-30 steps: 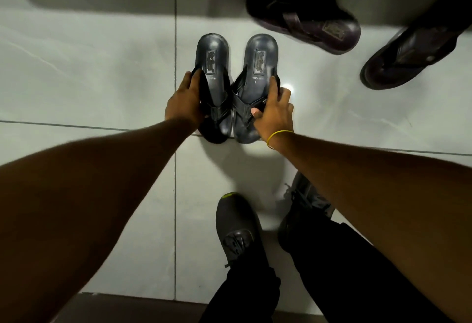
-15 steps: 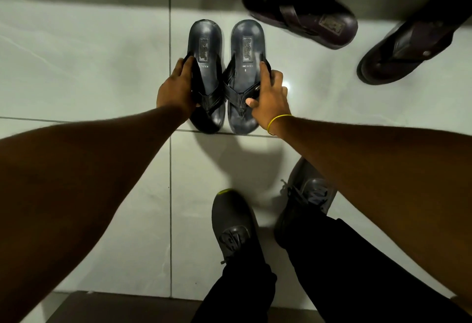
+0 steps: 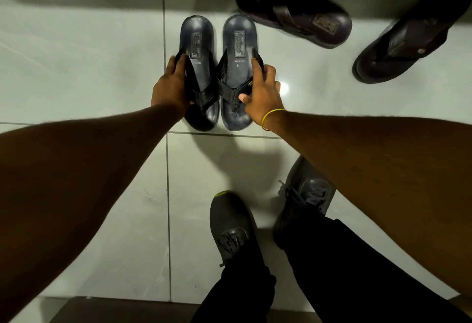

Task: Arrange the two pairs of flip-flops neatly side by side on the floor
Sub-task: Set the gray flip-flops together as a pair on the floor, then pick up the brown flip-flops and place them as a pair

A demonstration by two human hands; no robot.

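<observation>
White tile floor (image 3: 76, 72), grout lines crossing near centre. No containers in view; everything lies straight on the tiles.

Left hand (image 3: 169, 87) clamped on the outer strap of the left dark flip-flop (image 3: 198, 41), fingers curled over the strap edge, thumb hidden under it. That flip-flop lies flat, heel end away from the person, toe end near the horizontal grout line.

Just beside it, almost touching along the inner edges, is the right dark flip-flop (image 3: 238, 41), parallel, same direction, heel ends about level. Both show a stamped logo patch on the footbed. Right hand (image 3: 260, 92) grips its outer strap: index finger stretched along the strap, thumb pressing from the near side, other fingers curled. Thin yellow band (image 3: 270, 118) on that wrist.

Further right, the brown pair is not lined up. One brown flip-flop (image 3: 321, 26) lies angled across the top, close to the right dark flip-flop's heel end. The other brown flip-flop (image 3: 398, 49) sits well apart near the right edge, tilted diagonally the other way, part in shadow.

Bottom centre-right: person's two grey sneakers (image 3: 232, 228) on the tiles, black trousers (image 3: 332, 271) above them.
</observation>
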